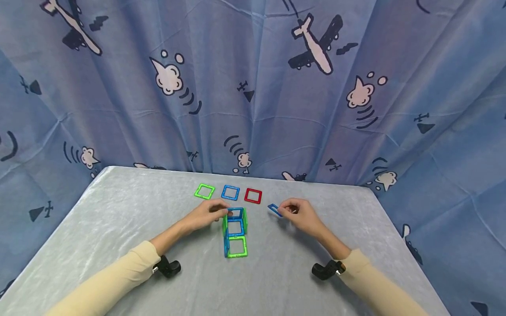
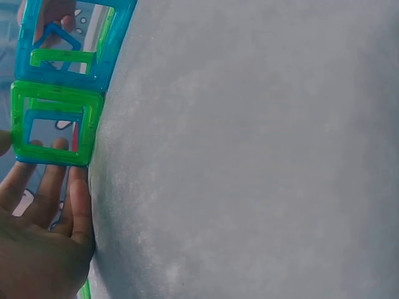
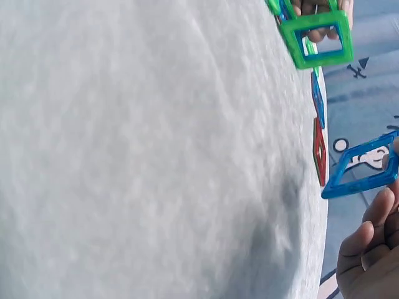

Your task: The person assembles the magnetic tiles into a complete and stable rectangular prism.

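Observation:
A small structure of square magnetic tiles (image 1: 236, 235) stands mid-table, its blue and green open frames set upright around flat ones. At its back left corner my left hand (image 1: 207, 213) grips the upright tiles; in the left wrist view the fingers (image 2: 50, 193) reach behind a green tile (image 2: 57, 154), with the thumb at its edge. To the right of the structure, my right hand (image 1: 302, 216) pinches a loose blue square tile (image 3: 358, 185) by one edge. That tile is tilted and held above the table, apart from the structure.
Behind the structure three loose square tiles lie flat in a row: green (image 1: 203, 197), blue (image 1: 229, 199) and red (image 1: 252, 201). A pale cloth covers the table (image 1: 276, 281). A blue patterned curtain (image 1: 261, 136) hangs along the table's far edge.

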Demonstrator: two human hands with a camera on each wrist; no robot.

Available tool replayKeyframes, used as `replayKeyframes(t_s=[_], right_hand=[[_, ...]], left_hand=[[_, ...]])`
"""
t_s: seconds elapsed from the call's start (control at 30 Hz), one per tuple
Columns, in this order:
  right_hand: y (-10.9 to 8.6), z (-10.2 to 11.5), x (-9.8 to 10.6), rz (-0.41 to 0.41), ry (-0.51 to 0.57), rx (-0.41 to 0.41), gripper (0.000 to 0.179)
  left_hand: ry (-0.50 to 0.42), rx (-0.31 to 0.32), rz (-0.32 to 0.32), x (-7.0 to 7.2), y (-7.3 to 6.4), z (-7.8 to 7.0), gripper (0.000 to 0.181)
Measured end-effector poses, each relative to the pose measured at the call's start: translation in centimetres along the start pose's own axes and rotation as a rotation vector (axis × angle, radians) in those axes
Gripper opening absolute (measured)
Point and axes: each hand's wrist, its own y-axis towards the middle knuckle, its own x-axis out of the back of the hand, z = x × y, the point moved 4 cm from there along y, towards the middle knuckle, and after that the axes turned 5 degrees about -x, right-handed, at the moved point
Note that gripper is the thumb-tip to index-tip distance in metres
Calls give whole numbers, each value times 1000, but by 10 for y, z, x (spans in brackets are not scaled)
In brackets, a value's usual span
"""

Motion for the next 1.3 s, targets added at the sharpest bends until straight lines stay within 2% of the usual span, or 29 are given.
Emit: replayKeyframes(t_s=[0.07, 0.13, 0.3, 0.5, 0.67, 0.93, 1.13, 1.3], right_hand=[[-2, 6, -3, 5, -4, -9, 5], [-6, 22, -4, 21, -6, -8, 5], [-17, 54, -9, 60, 14, 29, 5], [-23, 59, -16, 76, 11, 38, 5], [-26, 58, -21, 100, -9, 29, 6], [-23, 25, -32, 110, -5, 2, 4], [-27, 24, -33, 130, -5, 6, 4], [-32, 27, -34, 148, -5, 37, 4]], left_hand=[[1, 2, 1, 0, 0, 0, 27], [1, 1, 0, -1, 0, -1, 28], [-3, -17, 2, -1, 0, -2, 29], [15, -5, -7, -3, 1, -1, 31], [18, -1, -11, -4, 2, 1, 30], [13, -6, -8, -3, 1, -1, 31], [9, -4, -7, -4, 1, 0, 31], [8, -28, -1, -4, 2, 1, 30]])
